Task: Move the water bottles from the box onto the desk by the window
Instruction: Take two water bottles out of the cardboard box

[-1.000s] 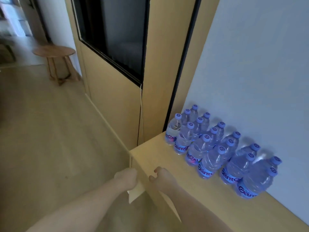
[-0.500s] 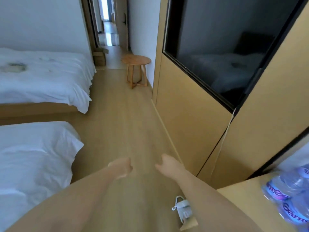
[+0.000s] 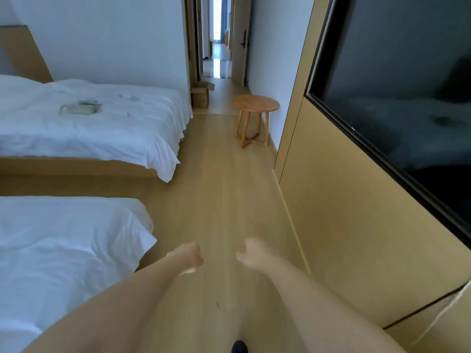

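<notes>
Bottles are not in sight, but the box (image 3: 201,94) sits far ahead by the doorway, straight past my left hand (image 3: 187,256) and right hand (image 3: 251,254), both curled and holding nothing.

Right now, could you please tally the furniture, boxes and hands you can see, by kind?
Beds: 2 (far bed, near bed)
Round wooden stool: 1
Cardboard box: 1
Hands: 2 (left hand, right hand)
Total: 6
</notes>
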`<action>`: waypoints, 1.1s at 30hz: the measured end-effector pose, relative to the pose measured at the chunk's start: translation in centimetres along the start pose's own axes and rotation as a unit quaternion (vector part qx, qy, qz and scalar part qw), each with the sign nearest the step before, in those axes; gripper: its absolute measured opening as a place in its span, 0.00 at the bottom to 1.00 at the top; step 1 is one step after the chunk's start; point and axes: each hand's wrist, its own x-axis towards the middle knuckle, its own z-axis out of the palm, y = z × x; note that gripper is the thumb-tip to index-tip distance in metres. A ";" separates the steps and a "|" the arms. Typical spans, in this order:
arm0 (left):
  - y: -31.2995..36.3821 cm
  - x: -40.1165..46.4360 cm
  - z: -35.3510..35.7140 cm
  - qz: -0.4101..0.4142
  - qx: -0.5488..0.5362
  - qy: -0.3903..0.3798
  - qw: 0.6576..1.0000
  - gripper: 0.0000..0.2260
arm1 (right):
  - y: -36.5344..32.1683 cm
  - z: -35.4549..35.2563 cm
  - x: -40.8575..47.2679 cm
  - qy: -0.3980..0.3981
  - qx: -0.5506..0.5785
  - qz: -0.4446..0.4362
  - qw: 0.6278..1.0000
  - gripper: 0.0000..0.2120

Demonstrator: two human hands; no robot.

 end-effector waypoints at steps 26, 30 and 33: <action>6.9 48.7 -28.4 0.005 -0.008 -0.008 1.000 0.14 | -7.0 -26.9 47.6 -0.009 -0.093 -0.043 0.995 0.21; 6.6 56.3 -35.0 0.010 -0.007 0.001 1.000 0.13 | -9.8 -32.2 55.5 0.023 -0.107 -0.034 0.993 0.20; 6.8 60.9 -38.6 0.018 0.000 0.002 1.000 0.13 | -11.3 -35.3 60.7 0.024 -0.117 -0.027 0.992 0.20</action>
